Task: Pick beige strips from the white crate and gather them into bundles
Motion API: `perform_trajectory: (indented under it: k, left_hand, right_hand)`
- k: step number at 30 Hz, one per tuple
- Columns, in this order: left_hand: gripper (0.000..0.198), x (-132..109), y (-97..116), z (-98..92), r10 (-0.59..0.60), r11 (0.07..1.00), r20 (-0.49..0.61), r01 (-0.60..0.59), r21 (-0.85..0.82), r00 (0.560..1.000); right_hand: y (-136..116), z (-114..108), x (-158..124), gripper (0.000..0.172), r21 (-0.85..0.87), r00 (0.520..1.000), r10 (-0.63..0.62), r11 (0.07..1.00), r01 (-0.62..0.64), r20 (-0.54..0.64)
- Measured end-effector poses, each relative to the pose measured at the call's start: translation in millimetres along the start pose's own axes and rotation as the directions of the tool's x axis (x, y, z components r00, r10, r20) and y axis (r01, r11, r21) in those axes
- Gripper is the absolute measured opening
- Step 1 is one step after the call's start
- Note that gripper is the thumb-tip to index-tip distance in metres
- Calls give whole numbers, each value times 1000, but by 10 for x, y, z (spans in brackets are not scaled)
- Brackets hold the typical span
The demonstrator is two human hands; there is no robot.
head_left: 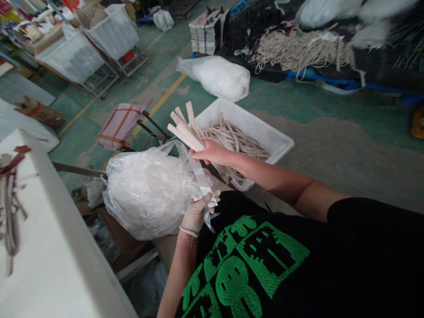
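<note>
My right hand (pixel 212 152), bare, is closed round a bundle of flat beige strips (pixel 187 132) whose ends fan out to the upper left. Below it my left hand (pixel 198 214), in a pale thin glove, pinches a white, shiny strip (pixel 201 176) that reaches up towards my right hand. Just left of both hands sits a big clear plastic bag (pixel 145 190) filled with whitish pieces. Behind my right forearm stands a white tub (pixel 274 137) with many loose beige strips (pixel 235 137) in it.
A white table (pixel 56 247) with dark strips fills the lower left. A pink padded stool (pixel 121 126) stands beyond the bag. A stuffed white sack (pixel 218 77) lies on the floor, near piled cords (pixel 304 48). White carts (pixel 73 57) are at the upper left.
</note>
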State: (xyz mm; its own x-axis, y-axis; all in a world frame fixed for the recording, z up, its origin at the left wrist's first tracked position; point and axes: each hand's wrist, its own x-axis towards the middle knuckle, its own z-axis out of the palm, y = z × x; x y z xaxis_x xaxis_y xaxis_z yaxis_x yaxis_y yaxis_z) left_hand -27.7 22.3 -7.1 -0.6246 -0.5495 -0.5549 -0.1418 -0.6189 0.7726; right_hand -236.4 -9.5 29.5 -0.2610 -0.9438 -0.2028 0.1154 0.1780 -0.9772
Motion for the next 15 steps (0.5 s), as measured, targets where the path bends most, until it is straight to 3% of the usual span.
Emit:
perform_trajectory:
  k: [7, 11, 15]
  left_hand:
    - [46, 78, 9, 34, -85, 949, -141, 37, -313, 986]
    - [41, 124, 105, 30, -115, 892, -148, 37, -450, 982]
    - [45, 166, 179, 9, -132, 914, -186, 48, -402, 974]
  right_hand:
    - [155, -126, -102, 15, 29, 998, 60, 998, -59, -27]
    - [329, -265, -516, 29, -4, 994, 46, 999, -45, 98]
    - [439, -362, -1022, 44, 60, 970, 78, 994, -94, 231]
